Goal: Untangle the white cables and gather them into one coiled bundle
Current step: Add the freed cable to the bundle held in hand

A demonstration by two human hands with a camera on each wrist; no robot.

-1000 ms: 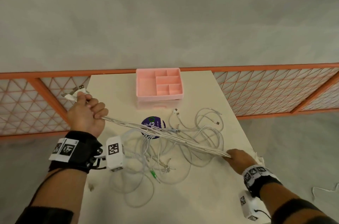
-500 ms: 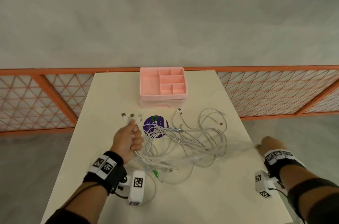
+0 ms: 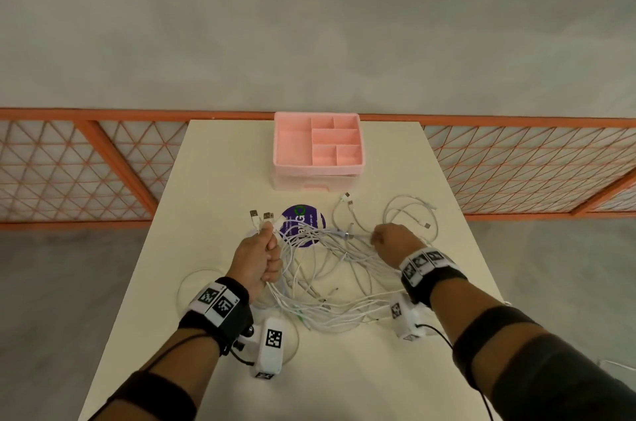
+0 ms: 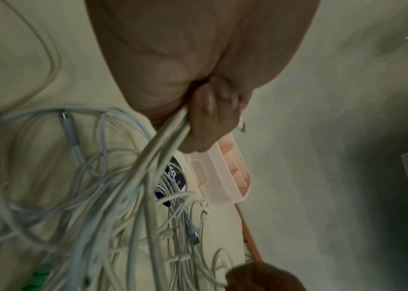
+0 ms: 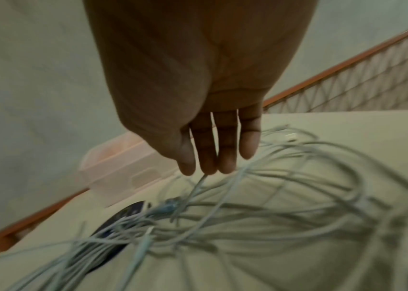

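Observation:
A tangle of white cables [image 3: 330, 269] lies spread over the middle of the cream table [image 3: 220, 179]. My left hand [image 3: 261, 255] grips a bunch of strands in its fist, and USB plugs [image 3: 260, 215] stick out above it. The left wrist view shows those fingers [image 4: 210, 110] curled round the cable bunch [image 4: 163, 137]. My right hand [image 3: 389, 238] hovers over the right side of the tangle. In the right wrist view its fingers [image 5: 225, 157] point straight down, and one strand [image 5: 198, 185] rises to meet the fingertips.
A pink compartment organiser [image 3: 318, 148] stands at the far middle of the table. A round purple sticker [image 3: 303, 224] lies partly under the cables. An orange mesh fence [image 3: 516, 172] runs behind the table, and the table's edges are close on both sides.
My left hand came in from the far left to the tangle, still gripping the bunch. My right hand let the stretched strands slacken and moved from the right edge back onto the pile.

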